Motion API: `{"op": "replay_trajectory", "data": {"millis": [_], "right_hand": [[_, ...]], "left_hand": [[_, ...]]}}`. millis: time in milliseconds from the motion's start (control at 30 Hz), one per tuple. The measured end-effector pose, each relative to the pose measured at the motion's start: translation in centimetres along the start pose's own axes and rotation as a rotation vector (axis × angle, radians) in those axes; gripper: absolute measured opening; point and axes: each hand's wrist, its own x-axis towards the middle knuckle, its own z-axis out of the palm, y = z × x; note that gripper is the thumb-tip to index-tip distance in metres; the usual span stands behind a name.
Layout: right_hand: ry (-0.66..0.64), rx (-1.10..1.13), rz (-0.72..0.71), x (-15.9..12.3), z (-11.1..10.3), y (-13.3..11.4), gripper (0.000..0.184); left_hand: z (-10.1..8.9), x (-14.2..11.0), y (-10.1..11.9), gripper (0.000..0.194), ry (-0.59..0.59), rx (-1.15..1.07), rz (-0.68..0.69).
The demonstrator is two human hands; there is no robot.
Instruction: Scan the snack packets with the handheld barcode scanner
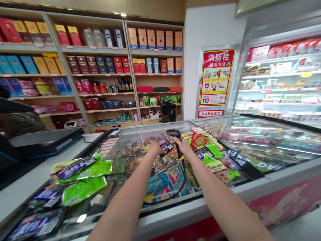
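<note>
My right hand (183, 146) is wrapped round a black and yellow barcode scanner (173, 133), whose cable loops down across the glass. To its left, my left hand (154, 149) grips a small dark snack packet (167, 146) by its left side. A white label on the packet faces up, close below the scanner's head. Both hands are above the glass top of a chest freezer (160, 219). Right of the scanner lies a pile of green, red and dark snack packets (214, 166). Another pile of green and black snack packets (84, 190) lies on the left.
A grey counter (37, 187) with a dark device (45, 140) borders the freezer at left. Shelves of boxed goods (97, 63) line the back wall. A lit display fridge (281, 77) stands at right. At the far left edge, a person (22, 122) is partly visible.
</note>
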Motion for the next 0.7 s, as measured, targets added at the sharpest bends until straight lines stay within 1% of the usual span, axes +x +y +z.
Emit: {"op": "replay_trajectory", "data": {"millis": [100, 167, 200, 267, 333, 400, 433, 500, 600, 700], "right_hand": [[-0.005, 0.025, -0.003, -0.2, -0.3, 0.3, 0.034], [-0.014, 0.039, 0.01, -0.5, -0.2, 0.3, 0.034], [-0.019, 0.045, 0.016, -0.6, -0.2, 0.2, 0.034], [-0.028, 0.055, 0.023, -0.9, -0.1, 0.0, 0.034], [-0.035, 0.053, 0.025, -1.1, -0.1, -0.2, 0.033], [-0.038, 0.039, 0.028, -1.2, -0.2, -0.3, 0.032], [-0.037, 0.029, 0.029, -1.3, -0.2, -0.3, 0.031], [-0.039, 0.009, 0.038, -1.4, -0.3, -0.5, 0.029], [-0.066, -0.02, 0.051, -1.6, -0.4, -0.7, 0.029], [-0.093, -0.062, 0.053, -1.8, -0.5, -0.8, 0.03]], "left_hand": [[0.1, 0.3, -0.2, 0.041, -0.049, -0.049, 0.039], [-0.1, 0.2, -0.5, 0.033, -0.047, -0.122, 0.114], [-0.3, 0.2, -0.7, 0.028, -0.023, -0.183, 0.154], [-0.4, 0.1, -1.1, 0.02, 0.069, -0.34, 0.196], [-0.3, 0.2, -1.6, 0.019, 0.183, -0.485, 0.161], [-0.1, 0.5, -2.1, 0.023, 0.289, -0.58, 0.082], [0.1, 0.6, -2.3, 0.025, 0.324, -0.609, 0.045], [0.3, 0.9, -2.6, 0.028, 0.359, -0.648, 0.007], [0.5, 1.0, -2.6, 0.028, 0.376, -0.673, 0.018], [0.2, 1.0, -2.3, 0.031, 0.42, -0.656, 0.004]]}}
